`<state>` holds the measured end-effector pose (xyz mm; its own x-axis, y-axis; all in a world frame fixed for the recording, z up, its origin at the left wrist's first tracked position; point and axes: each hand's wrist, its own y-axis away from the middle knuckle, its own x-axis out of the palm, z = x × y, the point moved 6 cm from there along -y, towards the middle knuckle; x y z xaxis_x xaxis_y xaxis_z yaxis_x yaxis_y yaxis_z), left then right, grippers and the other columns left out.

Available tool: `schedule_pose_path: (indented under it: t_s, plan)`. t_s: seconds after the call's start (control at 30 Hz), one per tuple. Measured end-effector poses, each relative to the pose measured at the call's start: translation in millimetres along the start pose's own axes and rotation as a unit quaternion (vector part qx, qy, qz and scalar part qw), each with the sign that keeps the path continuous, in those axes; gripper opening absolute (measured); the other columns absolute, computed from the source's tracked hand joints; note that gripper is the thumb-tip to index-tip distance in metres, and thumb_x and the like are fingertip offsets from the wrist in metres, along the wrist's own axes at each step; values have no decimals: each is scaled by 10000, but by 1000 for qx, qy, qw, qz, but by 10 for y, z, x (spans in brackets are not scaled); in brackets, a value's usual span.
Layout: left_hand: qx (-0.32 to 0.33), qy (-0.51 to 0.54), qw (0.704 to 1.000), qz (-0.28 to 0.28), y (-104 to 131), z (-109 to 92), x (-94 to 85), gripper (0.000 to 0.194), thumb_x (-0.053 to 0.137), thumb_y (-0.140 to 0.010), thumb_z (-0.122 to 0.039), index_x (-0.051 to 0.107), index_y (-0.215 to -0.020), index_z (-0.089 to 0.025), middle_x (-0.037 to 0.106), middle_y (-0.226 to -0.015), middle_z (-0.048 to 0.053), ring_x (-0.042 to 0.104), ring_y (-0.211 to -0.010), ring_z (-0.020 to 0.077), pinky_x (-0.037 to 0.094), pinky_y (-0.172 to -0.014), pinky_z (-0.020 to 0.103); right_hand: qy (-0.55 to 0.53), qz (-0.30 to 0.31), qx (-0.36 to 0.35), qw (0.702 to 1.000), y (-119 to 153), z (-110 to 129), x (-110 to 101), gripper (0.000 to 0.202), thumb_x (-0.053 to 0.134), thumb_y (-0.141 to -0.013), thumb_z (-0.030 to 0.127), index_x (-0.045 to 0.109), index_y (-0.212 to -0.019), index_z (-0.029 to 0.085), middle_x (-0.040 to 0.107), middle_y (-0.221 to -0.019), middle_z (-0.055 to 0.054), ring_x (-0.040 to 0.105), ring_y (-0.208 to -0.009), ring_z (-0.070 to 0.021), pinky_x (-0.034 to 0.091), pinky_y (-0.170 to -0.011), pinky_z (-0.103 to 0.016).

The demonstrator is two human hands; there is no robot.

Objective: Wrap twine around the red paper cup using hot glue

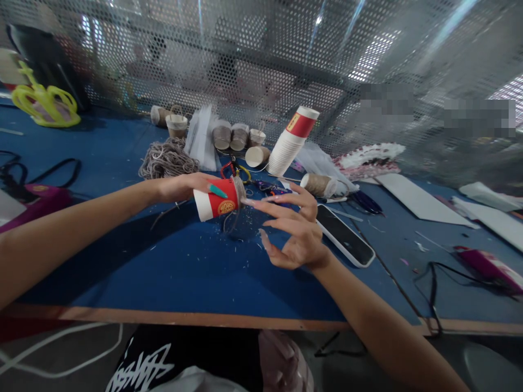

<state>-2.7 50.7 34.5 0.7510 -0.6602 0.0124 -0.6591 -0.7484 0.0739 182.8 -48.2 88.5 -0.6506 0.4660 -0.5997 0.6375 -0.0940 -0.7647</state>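
My left hand [186, 187] grips a red and white paper cup [216, 200] held sideways above the blue table [163, 261], base pointing right. Brownish twine [238, 190] is wound around the cup's base end, and a loose strand hangs down from it. My right hand [292, 223] has its fingers spread, with the fingertips touching the twine at the cup's base. A bundle of the same twine [167, 159] lies on the table just behind my left hand.
A leaning stack of paper cups [291, 142], several twine-wrapped cups [229, 136], scissors [237, 170] and a twine spool [319, 185] lie behind. A phone [345, 236] lies right of my right hand. White sheets [417, 198], black cables [433, 283], a mesh screen [261, 60] stands at the back.
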Motion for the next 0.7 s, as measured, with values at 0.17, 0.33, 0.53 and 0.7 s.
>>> schedule_pose_path:
  t_s: [0.17, 0.33, 0.53, 0.7]
  plan:
    - [-4, -35, 998, 46, -7, 14, 27, 590, 692, -623, -415, 684, -1144, -138, 758, -1001, 110, 693, -905, 320, 543, -780, 413, 21, 48, 13, 999, -2, -23, 100, 199, 576, -761, 240, 462, -916, 290, 714, -1194, 21, 568, -1185, -280, 324, -1106, -614]
    - [5, -67, 996, 58, -6, 11, 22, 559, 665, -639, -445, 681, -1108, -141, 767, -972, 113, 707, -838, 300, 554, -699, 376, 23, 16, -24, 999, 20, 10, 47, 134, 567, -761, 209, 465, -812, 281, 740, -1129, 38, 593, -1124, -259, 331, -1114, -585]
    - [20, -71, 995, 71, 9, 2, 25, 538, 616, -682, -411, 653, -1147, -143, 768, -997, 111, 712, -822, 288, 552, -667, 368, 31, 9, -51, 998, 19, 35, 10, 123, 556, -739, 181, 473, -724, 270, 760, -1058, 49, 621, -1070, -247, 337, -1119, -576]
    - [23, -44, 998, 46, 18, 49, -12, 599, 550, -739, -400, 579, -1222, -46, 768, -958, 127, 693, -734, 240, 535, -624, 349, 59, 25, -79, 995, 8, 62, -15, 121, 567, -738, 196, 486, -679, 263, 766, -1024, 59, 641, -1002, -250, 384, -1066, -582]
